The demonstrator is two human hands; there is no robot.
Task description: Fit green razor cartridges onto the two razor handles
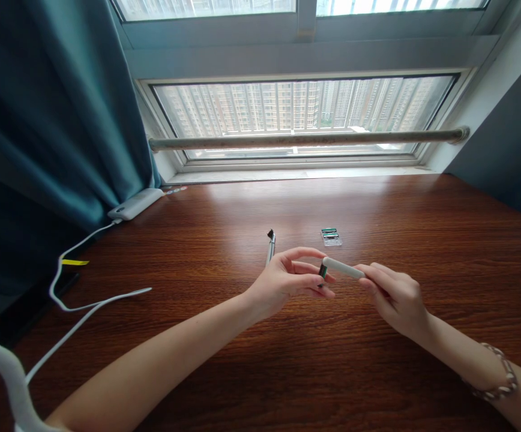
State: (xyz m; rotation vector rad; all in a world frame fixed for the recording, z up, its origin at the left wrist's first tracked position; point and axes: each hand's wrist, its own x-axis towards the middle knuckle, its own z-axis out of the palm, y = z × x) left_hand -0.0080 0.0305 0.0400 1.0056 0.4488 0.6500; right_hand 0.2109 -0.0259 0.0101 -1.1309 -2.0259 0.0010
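Over a brown desk (445, 246), our left hand (291, 279) and right hand (393, 297) are near each other but apart, both gripping. The right holds a pale handle (344, 267). Behind the left lies a silver stick (271, 248) with a dark end; farther right, a clear tray (333, 243) carries green-striped pieces (331, 236), seemingly unused. The left pinches a green-and-black head (323, 270) at the handle's tip. Head and handle seem to meet; whether they are joined we cannot tell, so seating may be left.

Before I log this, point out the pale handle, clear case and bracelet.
Pale handle (344, 268): head view, middle of shaft.
Clear case (332, 242): head view, transparent near part.
Bracelet (511, 378): head view, rightmost links.
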